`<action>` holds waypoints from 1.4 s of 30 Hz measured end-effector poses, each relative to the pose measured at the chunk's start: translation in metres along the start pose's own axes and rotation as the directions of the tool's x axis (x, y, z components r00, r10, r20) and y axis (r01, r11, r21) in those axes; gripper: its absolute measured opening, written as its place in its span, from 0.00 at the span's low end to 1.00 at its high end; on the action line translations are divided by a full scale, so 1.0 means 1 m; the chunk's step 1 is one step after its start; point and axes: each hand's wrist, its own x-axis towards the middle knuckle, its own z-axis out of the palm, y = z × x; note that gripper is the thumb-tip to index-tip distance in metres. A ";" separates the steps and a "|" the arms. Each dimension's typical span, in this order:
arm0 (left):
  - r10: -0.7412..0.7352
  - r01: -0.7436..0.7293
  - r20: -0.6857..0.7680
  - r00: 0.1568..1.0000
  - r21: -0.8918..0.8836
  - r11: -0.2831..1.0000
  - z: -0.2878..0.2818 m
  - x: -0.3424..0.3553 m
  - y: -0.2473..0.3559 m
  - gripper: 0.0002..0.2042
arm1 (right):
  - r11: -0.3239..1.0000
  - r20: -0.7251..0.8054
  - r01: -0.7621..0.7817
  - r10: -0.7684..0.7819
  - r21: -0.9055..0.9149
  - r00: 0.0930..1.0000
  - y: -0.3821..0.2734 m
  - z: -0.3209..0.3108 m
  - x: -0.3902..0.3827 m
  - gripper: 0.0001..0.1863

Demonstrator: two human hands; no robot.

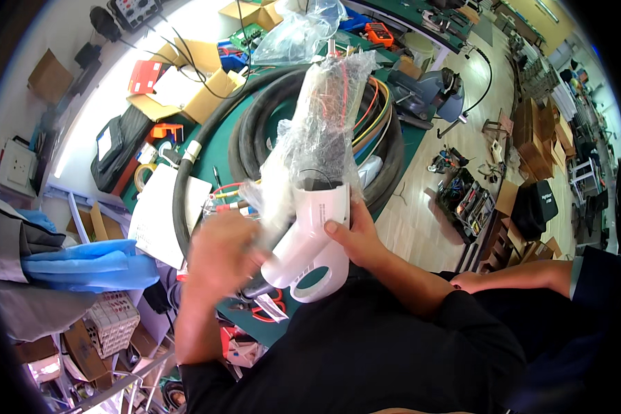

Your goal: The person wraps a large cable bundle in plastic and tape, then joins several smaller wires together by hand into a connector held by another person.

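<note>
A white plastic charging-gun housing [323, 214] with a looped handle is held in front of me. My right hand [360, 234] grips its right side, the thumb pressed on the front face. Crumpled clear plastic wrap [324, 114] covers the part above the housing and hangs down its left side. Beside the handle, my left hand [221, 252] is smeared by motion, close to the hanging wrap; whether its fingers hold anything does not show. Behind the housing lies a coiled thick black cable [245, 131], with thin coloured wires [376, 114] at its right.
The green bench [410, 141] carries an open cardboard box [190, 90], white paper [162, 214], a tape roll [143, 177] and red-handled scissors [274, 307]. Another person's arm [517, 277] reaches in at right. Boxes and a toolbox [466, 203] stand on the floor.
</note>
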 end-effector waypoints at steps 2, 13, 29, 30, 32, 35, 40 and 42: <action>-0.333 0.337 -0.253 0.908 -0.028 0.941 -0.019 0.040 -0.014 0.16 | 0.998 -0.021 -0.067 0.066 -0.003 0.998 0.000 0.001 -0.005 0.45; -0.397 0.417 0.134 0.908 -0.379 0.826 0.101 0.181 -0.079 0.17 | 0.999 0.031 -0.027 0.028 -0.016 0.999 0.018 -0.020 0.016 0.43; -0.291 0.277 -0.027 0.956 -0.233 0.932 0.172 0.158 -0.104 0.15 | 0.679 -0.177 -0.284 0.224 -0.677 0.958 0.008 -0.075 0.049 0.35; -0.285 0.272 -0.040 0.958 -0.204 0.941 0.173 0.155 -0.102 0.16 | 0.670 -0.171 -0.256 0.192 -0.697 0.966 0.012 -0.076 0.047 0.35; -0.206 0.199 -0.039 0.978 -0.147 0.969 0.171 0.150 -0.101 0.16 | 0.670 -0.116 -0.253 0.242 -0.698 0.963 0.011 -0.082 0.046 0.35; -0.089 0.080 -0.066 0.994 -0.123 0.989 0.171 0.139 -0.099 0.14 | 0.661 -0.035 -0.207 0.263 -0.721 0.964 0.008 -0.092 0.039 0.34; -0.041 0.034 -0.063 0.997 -0.108 0.994 0.168 0.140 -0.100 0.13 | 0.498 0.057 -0.262 0.536 -0.827 0.842 -0.014 -0.110 0.043 0.28; -0.002 -0.002 -0.052 0.999 -0.089 0.996 0.166 0.142 -0.101 0.13 | 0.383 0.021 -0.394 0.738 -0.835 0.674 -0.057 -0.129 0.062 0.24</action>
